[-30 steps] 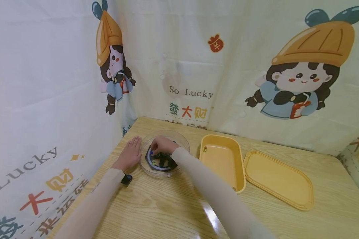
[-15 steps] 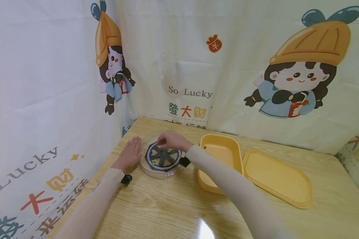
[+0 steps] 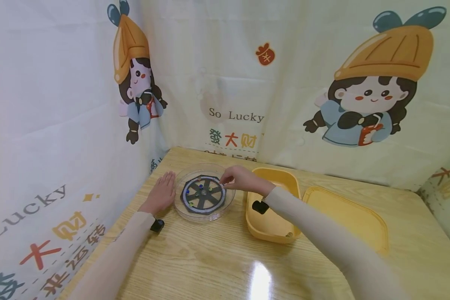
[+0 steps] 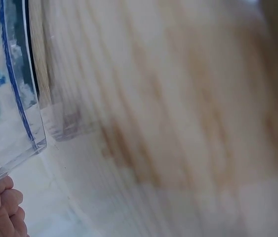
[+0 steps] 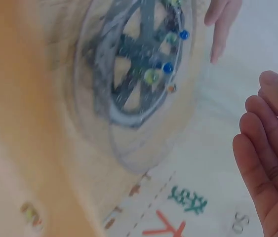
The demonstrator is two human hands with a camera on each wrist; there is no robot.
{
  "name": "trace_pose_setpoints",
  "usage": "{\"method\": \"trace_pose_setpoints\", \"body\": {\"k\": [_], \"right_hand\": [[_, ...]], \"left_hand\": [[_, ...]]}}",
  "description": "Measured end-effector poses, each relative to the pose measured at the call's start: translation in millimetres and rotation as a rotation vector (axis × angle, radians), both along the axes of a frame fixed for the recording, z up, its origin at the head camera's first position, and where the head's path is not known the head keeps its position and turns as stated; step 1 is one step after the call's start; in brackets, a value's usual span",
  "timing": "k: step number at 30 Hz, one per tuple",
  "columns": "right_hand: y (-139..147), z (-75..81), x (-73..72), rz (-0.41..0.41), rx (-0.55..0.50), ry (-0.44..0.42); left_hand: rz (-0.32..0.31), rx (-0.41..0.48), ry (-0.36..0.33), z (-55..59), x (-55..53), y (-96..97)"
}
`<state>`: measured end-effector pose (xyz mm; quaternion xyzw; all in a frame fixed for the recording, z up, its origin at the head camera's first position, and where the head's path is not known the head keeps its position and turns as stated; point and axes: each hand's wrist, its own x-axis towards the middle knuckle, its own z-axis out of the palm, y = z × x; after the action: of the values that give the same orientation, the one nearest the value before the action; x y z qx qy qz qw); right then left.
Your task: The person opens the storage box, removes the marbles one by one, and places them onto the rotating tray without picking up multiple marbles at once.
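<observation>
A round clear dish (image 3: 199, 218) stands on the table with a dark spoked wheel-like piece (image 3: 206, 203) showing inside its rim. Several small glass marbles lie over the wheel, among them a blue marble (image 5: 168, 68), a greenish marble (image 5: 151, 76) and a brown marble (image 5: 172, 88). My left hand (image 3: 163, 192) rests beside the dish with fingers straight, fingertips close to its wall. Over the dish's right rim hovers my right hand (image 3: 243, 180). In the right wrist view its fingers are loosely bent, the thumb close to the index finger, with nothing visible between them.
Right of the dish stands a yellow box (image 3: 268, 227), partly behind my right forearm, with a marble (image 3: 289, 235) in its near corner. A flat yellow lid (image 3: 341, 210) lies farther right. A printed cloth (image 3: 228, 75) hangs behind the table.
My right hand has lifted from over the wheel and moved right to the dish's edge. An extra blue marble and a brown one now show on the wheel. My left hand has stayed put.
</observation>
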<state>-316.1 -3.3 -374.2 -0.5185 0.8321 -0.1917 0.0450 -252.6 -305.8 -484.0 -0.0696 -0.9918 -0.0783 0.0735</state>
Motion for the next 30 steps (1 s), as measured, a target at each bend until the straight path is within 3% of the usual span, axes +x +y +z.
{"method": "trace_pose_setpoints", "body": {"k": [5,15,30], "right_hand": [[29,0.0,-4.9,-0.068,-0.063,0.008],[84,-11.6,-24.6,-0.231,-0.154,-0.135],[113,-49.1,-50.2,-0.352,-0.182,-0.256]], "left_hand": [[0.001,0.003,-0.006,0.3,-0.1,0.6],[-0.001,0.004,-0.013,1.4,0.7,1.3],[-0.008,-0.004,-0.001,-1.5,-1.2,-0.1]]}}
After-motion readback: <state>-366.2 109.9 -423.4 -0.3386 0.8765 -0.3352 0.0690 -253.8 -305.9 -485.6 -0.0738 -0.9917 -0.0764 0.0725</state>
